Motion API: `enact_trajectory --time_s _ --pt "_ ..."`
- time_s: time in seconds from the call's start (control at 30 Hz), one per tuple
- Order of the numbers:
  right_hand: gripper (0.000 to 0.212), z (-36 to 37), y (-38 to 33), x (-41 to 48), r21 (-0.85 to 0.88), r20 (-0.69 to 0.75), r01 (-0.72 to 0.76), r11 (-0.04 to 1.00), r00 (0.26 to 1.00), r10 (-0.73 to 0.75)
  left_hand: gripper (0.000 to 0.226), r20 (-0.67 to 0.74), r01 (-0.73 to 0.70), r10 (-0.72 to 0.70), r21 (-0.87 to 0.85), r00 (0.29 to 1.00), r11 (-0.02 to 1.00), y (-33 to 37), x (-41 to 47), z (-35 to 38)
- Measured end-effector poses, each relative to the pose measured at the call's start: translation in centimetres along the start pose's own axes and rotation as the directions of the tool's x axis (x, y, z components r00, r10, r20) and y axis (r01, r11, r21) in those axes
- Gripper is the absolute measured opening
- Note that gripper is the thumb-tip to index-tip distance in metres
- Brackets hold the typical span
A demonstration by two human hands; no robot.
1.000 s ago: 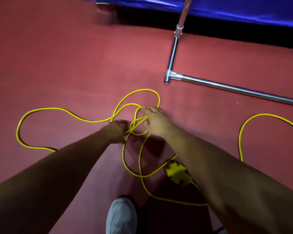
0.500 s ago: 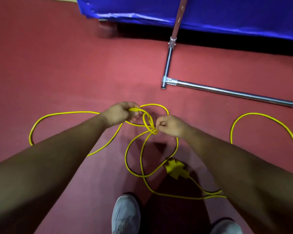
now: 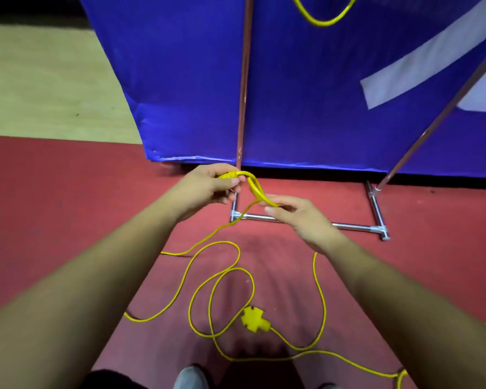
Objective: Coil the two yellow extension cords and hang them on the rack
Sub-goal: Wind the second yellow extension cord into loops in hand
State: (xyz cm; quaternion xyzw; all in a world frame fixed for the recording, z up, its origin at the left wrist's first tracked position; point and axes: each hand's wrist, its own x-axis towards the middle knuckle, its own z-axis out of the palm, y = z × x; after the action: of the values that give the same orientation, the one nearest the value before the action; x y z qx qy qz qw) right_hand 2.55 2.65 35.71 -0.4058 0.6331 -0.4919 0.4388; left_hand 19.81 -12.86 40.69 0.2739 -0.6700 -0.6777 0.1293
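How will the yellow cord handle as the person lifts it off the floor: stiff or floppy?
Likely floppy: the yellow cord sags from the left hand and right hand and lies in loose curves on the red floor. Its socket block probably weighs that end down, so it may drag or swing.

You're looking down at red floor (image 3: 68, 220), and straight ahead a blue panel (image 3: 180, 80) rises. Left of that panel lies pale beige flooring (image 3: 40, 80). A white band (image 3: 432, 60) slants across the panel's right side, with dark shadow beneath the panel.
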Motion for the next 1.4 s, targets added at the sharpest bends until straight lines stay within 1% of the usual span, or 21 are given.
enact_trajectory --time_s 0.17,0.23,0.3,0.33,0.4,0.47,0.57,0.7,0.73,0.77,0.83,0.9,0.97,1.03,1.1,1.17,1.2,1.23,1.3,1.33,1.4 --pt "0.008 -2.4 -5.6 -6.6 0.081 -0.141 0.030 0.996 0.990 -0.019 0.007 -0.163 -0.092 0.095 0.021 0.982 0.996 4.6 -5.3 5.4" --pt "0.012 -2.6 -6.9 -8.8 0.105 -0.194 0.067 0.992 0.980 -0.046 0.011 -0.245 -0.109 0.101 -0.020 0.964 0.994 4.9 -6.9 7.3" --pt "0.014 -2.5 -7.6 -10.5 0.148 -0.246 0.078 0.986 0.968 -0.040 0.014 -0.331 -0.154 0.108 -0.116 0.937 0.981 4.8 -8.2 8.9" --pt "0.016 -2.3 -7.8 -11.1 0.166 -0.255 0.074 0.983 0.966 -0.030 0.015 -0.375 -0.187 0.101 -0.202 0.922 0.961 4.6 -8.7 9.6" --pt "0.016 -2.1 -7.8 -12.1 0.176 -0.227 0.047 0.983 0.974 -0.006 0.010 -0.436 -0.249 0.094 -0.314 0.895 0.916 3.7 -9.3 10.5" --pt "0.015 -2.2 -7.5 -12.7 0.158 -0.170 -0.003 0.987 0.985 0.031 0.011 -0.441 -0.238 0.115 -0.233 0.890 0.943 2.8 -9.3 11.0" --pt "0.016 -3.0 -7.2 -12.8 0.118 -0.151 -0.053 0.992 0.986 0.071 0.012 -0.372 -0.123 0.101 -0.035 0.923 0.992 2.1 -8.3 10.7" --pt "0.027 -3.5 -7.1 -11.9 0.037 -0.230 -0.064 0.997 0.971 0.071 0.012 -0.157 -0.032 0.036 0.028 0.987 0.999 2.1 -7.0 10.5" --pt "0.028 -3.4 -7.0 -11.7 -0.018 -0.236 -0.072 0.997 0.970 0.066 0.016 -0.098 -0.026 0.029 0.034 0.995 0.999 2.2 -6.8 10.9" --pt "0.029 -3.1 -6.9 -11.4 -0.074 -0.235 -0.081 0.994 0.970 0.062 0.027 -0.056 -0.023 0.024 0.024 0.998 0.999 2.4 -6.6 11.3" --pt "0.028 -2.6 -6.9 -10.9 -0.128 -0.229 -0.089 0.988 0.972 0.058 0.046 -0.016 -0.032 0.032 0.012 0.999 0.999 2.8 -6.0 11.9" --pt "0.028 -2.5 -7.0 -10.5 -0.081 -0.232 -0.077 0.994 0.971 0.056 0.043 -0.009 -0.075 0.077 0.125 0.997 0.989 3.0 -5.2 12.1" --pt "0.030 -2.8 -7.1 -10.1 -0.009 -0.263 -0.088 0.996 0.961 0.082 0.043 -0.039 -0.098 0.106 0.164 0.994 0.982 2.8 -4.7 12.0" --pt "0.034 -3.4 -7.2 -9.7 0.053 -0.299 -0.105 0.993 0.947 0.116 0.046 -0.127 -0.096 0.113 0.137 0.985 0.986 2.4 -4.0 11.3" --pt "0.036 -3.9 -7.1 -9.3 0.090 -0.305 -0.106 0.990 0.944 0.128 0.037 -0.162 -0.094 0.117 0.139 0.980 0.986 2.4 -3.7 11.0" --pt "0.037 -4.1 -7.0 -9.2 0.084 -0.299 -0.115 0.990 0.945 0.135 0.026 -0.163 -0.118 0.155 0.218 0.974 0.969 2.2 -3.4 11.1" --pt "0.036 -4.0 -7.0 -9.1 0.077 -0.292 -0.117 0.990 0.947 0.135 0.022 -0.206 -0.142 0.206 0.285 0.957 0.948 2.2 -3.4 11.4" --pt "0.035 -3.9 -7.0 -8.9 0.078 -0.281 -0.113 0.991 0.951 0.131 0.019 -0.286 -0.159 0.270 0.358 0.919 0.920 2.2 -3.4 11.6" --pt "0.035 -3.6 -6.9 -8.6 0.106 -0.249 -0.107 0.989 0.960 0.131 0.018 -0.427 -0.152 0.379 0.476 0.821 0.866 2.3 -3.5 11.7" --pt "0.036 -3.4 -7.0 -8.5 0.123 -0.235 -0.111 0.986 0.962 0.138 0.018 -0.441 -0.161 0.420 0.513 0.793 0.843 2.3 -3.5 11.5" --pt "0.037 -3.0 -7.0 -8.4 0.136 -0.223 -0.123 0.983 0.963 0.151 0.017 -0.399 -0.171 0.467 0.587 0.789 0.791 2.2 -3.6 11.0"
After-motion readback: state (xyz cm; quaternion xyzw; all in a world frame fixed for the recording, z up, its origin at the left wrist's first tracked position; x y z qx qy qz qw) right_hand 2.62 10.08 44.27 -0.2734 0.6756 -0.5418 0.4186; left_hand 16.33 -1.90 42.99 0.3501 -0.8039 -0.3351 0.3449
